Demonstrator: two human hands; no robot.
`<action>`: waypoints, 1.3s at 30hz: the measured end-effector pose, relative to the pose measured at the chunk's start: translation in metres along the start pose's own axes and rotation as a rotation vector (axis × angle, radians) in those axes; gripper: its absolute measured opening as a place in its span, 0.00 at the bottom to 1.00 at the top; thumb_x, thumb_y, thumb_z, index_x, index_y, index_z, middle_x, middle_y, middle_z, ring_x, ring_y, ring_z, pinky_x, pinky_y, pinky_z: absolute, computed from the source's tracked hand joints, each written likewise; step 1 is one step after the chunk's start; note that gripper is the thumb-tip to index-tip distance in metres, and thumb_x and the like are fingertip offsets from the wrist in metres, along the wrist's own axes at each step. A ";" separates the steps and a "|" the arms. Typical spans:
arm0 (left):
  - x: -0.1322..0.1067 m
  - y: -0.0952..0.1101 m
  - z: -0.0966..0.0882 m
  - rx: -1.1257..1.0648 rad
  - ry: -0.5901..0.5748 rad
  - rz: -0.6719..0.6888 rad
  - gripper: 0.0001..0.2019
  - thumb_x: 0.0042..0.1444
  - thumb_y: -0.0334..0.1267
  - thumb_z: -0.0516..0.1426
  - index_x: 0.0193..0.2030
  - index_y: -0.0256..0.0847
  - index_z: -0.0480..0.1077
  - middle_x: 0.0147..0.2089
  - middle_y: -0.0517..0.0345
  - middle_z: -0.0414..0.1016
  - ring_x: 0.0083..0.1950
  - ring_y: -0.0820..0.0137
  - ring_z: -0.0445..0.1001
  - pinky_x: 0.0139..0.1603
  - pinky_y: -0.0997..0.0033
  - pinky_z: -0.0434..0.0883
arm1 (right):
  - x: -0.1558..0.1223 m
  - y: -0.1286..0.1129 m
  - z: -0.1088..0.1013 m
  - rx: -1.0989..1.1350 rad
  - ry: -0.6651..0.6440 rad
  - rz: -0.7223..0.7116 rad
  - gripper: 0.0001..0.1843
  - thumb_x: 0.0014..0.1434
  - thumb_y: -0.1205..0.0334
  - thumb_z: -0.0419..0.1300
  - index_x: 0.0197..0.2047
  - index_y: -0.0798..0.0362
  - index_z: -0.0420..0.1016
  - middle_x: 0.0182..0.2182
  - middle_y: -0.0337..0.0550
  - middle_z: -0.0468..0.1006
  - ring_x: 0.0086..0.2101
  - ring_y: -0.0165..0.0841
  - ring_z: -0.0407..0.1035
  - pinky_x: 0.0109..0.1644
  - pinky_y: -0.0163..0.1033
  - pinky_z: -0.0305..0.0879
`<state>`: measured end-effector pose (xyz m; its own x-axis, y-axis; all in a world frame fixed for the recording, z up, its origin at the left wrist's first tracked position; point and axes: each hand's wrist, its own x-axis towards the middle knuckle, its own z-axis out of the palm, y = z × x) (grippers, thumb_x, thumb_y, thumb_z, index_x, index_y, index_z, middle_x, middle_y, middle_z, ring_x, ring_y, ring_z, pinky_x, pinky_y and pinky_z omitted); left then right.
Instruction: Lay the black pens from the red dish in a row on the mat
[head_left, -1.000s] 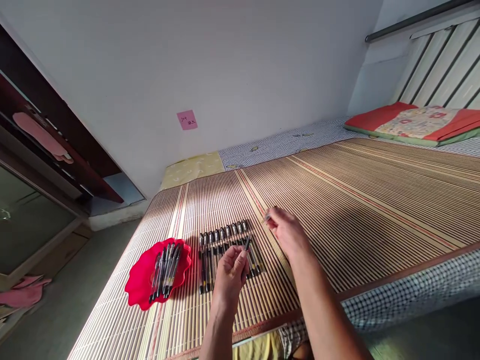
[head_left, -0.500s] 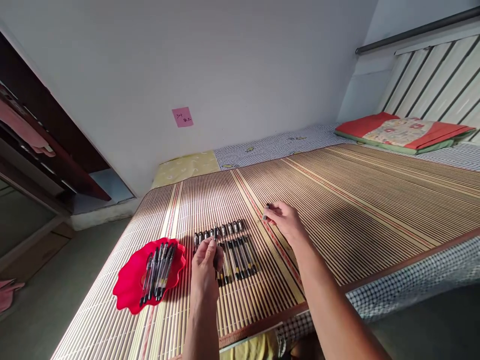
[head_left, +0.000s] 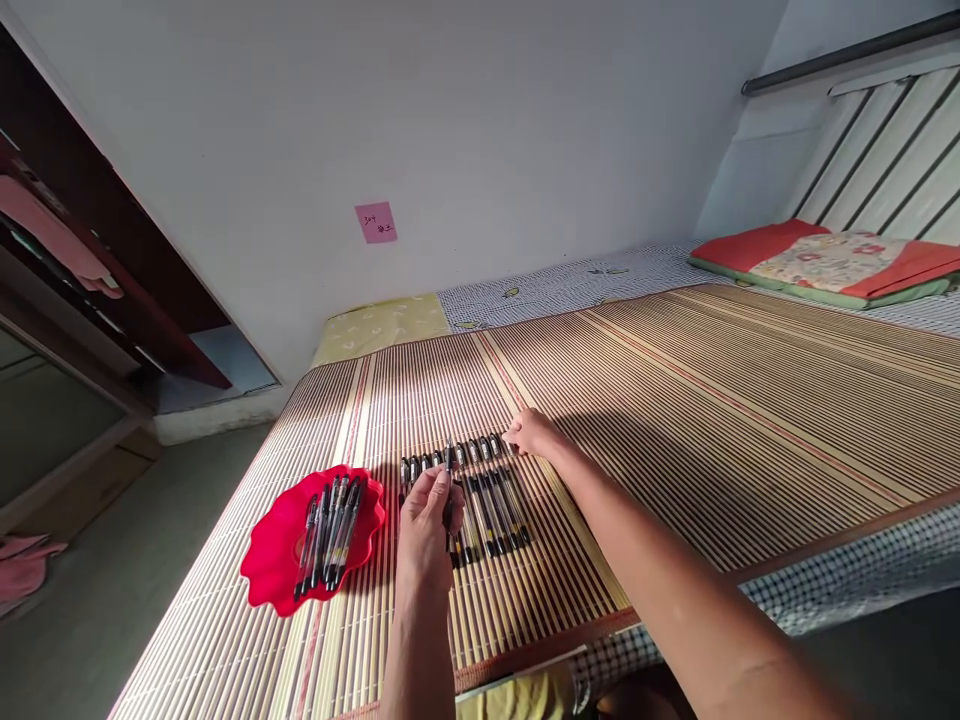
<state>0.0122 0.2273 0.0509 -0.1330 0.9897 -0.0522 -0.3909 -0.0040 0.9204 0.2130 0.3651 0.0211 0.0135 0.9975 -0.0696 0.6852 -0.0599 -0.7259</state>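
My left hand is closed around an uncapped pen, its tip pointing up, above the rows on the bamboo mat. At the right end of a row of black pen caps, my right hand pinches a pen cap, mostly hidden by the fingers, down at the mat. Below the caps, clear pen barrels with dark ends lie side by side; my left hand covers some of them. To the left, a red scalloped plate bears several capped pens.
The bamboo mat covers a bed with a checked sheet along its front edge. A folded red and floral quilt lies at the far right. A pink note is on the wall behind.
My right hand has moved left and down, carrying the cap to the right end of the cap row. The pen in my left hand now stands more visibly upright. The view has shifted slightly.
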 end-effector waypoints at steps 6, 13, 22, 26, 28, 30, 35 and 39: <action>0.000 0.001 -0.002 -0.001 0.007 -0.006 0.23 0.47 0.56 0.72 0.36 0.40 0.72 0.23 0.67 0.67 0.21 0.80 0.57 0.21 0.79 0.52 | -0.006 0.007 -0.025 -0.096 -0.073 -0.073 0.08 0.50 0.71 0.72 0.36 0.55 0.84 0.25 0.41 0.82 0.30 0.34 0.78 0.34 0.35 0.66; 0.000 0.001 0.000 0.005 -0.006 -0.016 0.25 0.47 0.57 0.72 0.38 0.39 0.73 0.23 0.67 0.67 0.20 0.80 0.57 0.21 0.80 0.52 | -0.009 -0.001 -0.031 -0.205 -0.219 -0.130 0.37 0.40 0.75 0.75 0.56 0.51 0.82 0.43 0.46 0.86 0.38 0.37 0.79 0.36 0.35 0.66; 0.004 -0.004 -0.007 -0.002 -0.022 -0.023 0.24 0.49 0.56 0.72 0.40 0.38 0.74 0.23 0.67 0.68 0.21 0.81 0.58 0.21 0.81 0.54 | -0.002 -0.014 -0.031 -0.330 -0.362 -0.119 0.39 0.46 0.69 0.75 0.63 0.54 0.78 0.51 0.51 0.83 0.43 0.40 0.78 0.40 0.37 0.64; 0.004 -0.006 -0.007 -0.010 -0.030 -0.024 0.24 0.50 0.56 0.72 0.41 0.38 0.74 0.23 0.67 0.68 0.21 0.81 0.58 0.21 0.81 0.54 | 0.002 -0.015 -0.029 -0.341 -0.383 -0.132 0.38 0.48 0.67 0.75 0.64 0.54 0.77 0.51 0.49 0.82 0.45 0.40 0.77 0.41 0.37 0.64; 0.004 -0.006 -0.007 -0.009 -0.032 -0.024 0.24 0.51 0.56 0.72 0.41 0.38 0.74 0.23 0.66 0.68 0.21 0.81 0.58 0.21 0.81 0.54 | 0.004 -0.015 -0.027 -0.339 -0.387 -0.138 0.38 0.49 0.66 0.75 0.64 0.54 0.76 0.50 0.49 0.82 0.44 0.40 0.76 0.41 0.37 0.64; 0.003 -0.005 -0.007 -0.006 -0.032 -0.027 0.24 0.51 0.55 0.71 0.41 0.38 0.73 0.23 0.66 0.68 0.21 0.80 0.58 0.21 0.81 0.54 | 0.005 -0.014 -0.026 -0.334 -0.385 -0.144 0.38 0.49 0.66 0.75 0.64 0.55 0.76 0.50 0.49 0.82 0.44 0.40 0.76 0.40 0.37 0.64; 0.004 -0.006 -0.005 -0.002 -0.016 -0.020 0.25 0.50 0.56 0.72 0.41 0.37 0.73 0.23 0.67 0.68 0.21 0.81 0.57 0.21 0.81 0.53 | 0.007 -0.009 -0.022 -0.301 -0.356 -0.160 0.38 0.47 0.67 0.76 0.63 0.53 0.77 0.49 0.48 0.82 0.43 0.40 0.77 0.40 0.37 0.64; 0.005 -0.007 -0.004 0.009 0.006 -0.026 0.26 0.48 0.57 0.72 0.39 0.37 0.73 0.22 0.67 0.68 0.20 0.81 0.57 0.21 0.81 0.53 | 0.006 -0.005 -0.025 -0.246 -0.326 -0.162 0.40 0.45 0.69 0.77 0.62 0.54 0.77 0.47 0.49 0.83 0.42 0.42 0.77 0.40 0.39 0.65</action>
<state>0.0109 0.2317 0.0422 -0.1288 0.9886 -0.0786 -0.3862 0.0230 0.9221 0.2274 0.3723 0.0415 -0.3117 0.9268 -0.2093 0.8131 0.1463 -0.5635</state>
